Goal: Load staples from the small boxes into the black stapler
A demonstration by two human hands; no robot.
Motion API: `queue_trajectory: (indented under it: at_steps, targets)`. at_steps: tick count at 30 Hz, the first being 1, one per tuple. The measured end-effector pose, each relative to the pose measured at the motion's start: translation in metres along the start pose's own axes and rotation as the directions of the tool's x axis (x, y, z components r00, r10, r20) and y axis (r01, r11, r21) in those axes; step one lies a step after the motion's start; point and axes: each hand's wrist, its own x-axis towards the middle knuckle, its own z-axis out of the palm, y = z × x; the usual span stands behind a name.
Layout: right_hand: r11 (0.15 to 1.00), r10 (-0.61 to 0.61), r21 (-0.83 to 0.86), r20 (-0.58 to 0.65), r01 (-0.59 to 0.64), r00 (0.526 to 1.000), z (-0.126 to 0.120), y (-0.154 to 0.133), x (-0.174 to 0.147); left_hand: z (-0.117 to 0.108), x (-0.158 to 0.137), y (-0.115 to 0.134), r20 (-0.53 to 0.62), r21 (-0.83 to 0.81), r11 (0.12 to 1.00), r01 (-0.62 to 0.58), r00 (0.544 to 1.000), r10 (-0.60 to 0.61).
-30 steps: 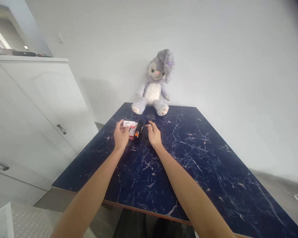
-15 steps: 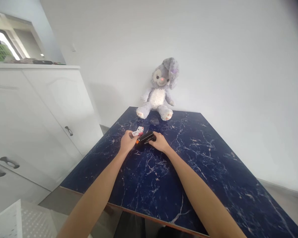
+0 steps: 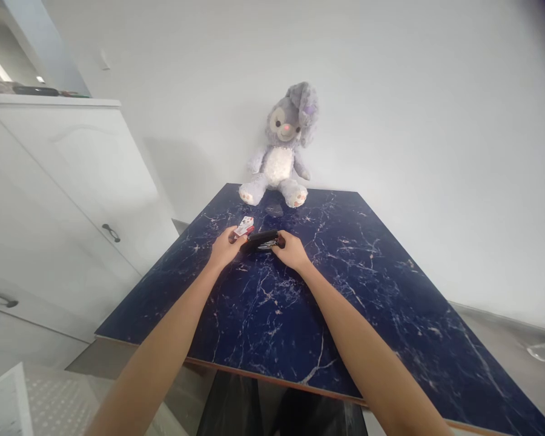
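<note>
One stapler (image 3: 262, 237) in right grip (image 3: 291, 249)

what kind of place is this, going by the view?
Probably a room in a home, though a small office isn't ruled out: a plush toy sits on a dark blue marbled table, and a white cabinet with dark handles stands at the view's left.

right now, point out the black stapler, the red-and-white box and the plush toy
black stapler (image 3: 264, 236): head view, on its dark upper arm
red-and-white box (image 3: 244, 227): head view, on its printed surface
plush toy (image 3: 279, 165): head view, on its white belly
</note>
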Motion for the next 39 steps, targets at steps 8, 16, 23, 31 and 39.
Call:
queue_trajectory:
  at_steps: [8,16,23,31,39]
  targets:
    - [0.997,0.039,-0.054,-0.157,-0.048,0.987,-0.001,0.005,-0.001,0.005,0.002,-0.004,-0.001,-0.112,0.994,0.010,1.000,-0.011]
    - [0.965,-0.018,-0.263,-0.086,-0.005,0.996,-0.002,0.000,-0.004,0.008,-0.006,0.010,-0.188,0.122,0.992,-0.029,0.981,0.052]
    - [0.876,-0.134,-0.472,-0.046,0.097,0.990,-0.018,0.002,-0.014,0.001,-0.003,0.013,-0.268,-0.024,0.999,-0.049,0.963,0.041]
    - [0.956,-0.040,-0.292,-0.122,0.003,0.992,-0.025,0.013,-0.013,-0.004,0.002,0.018,-0.209,-0.621,0.784,0.016,0.960,-0.185]
    - [0.991,0.053,-0.105,-0.262,-0.083,0.964,-0.027,0.019,-0.009,-0.003,-0.004,0.028,-0.051,-0.828,0.558,0.054,0.984,-0.171]
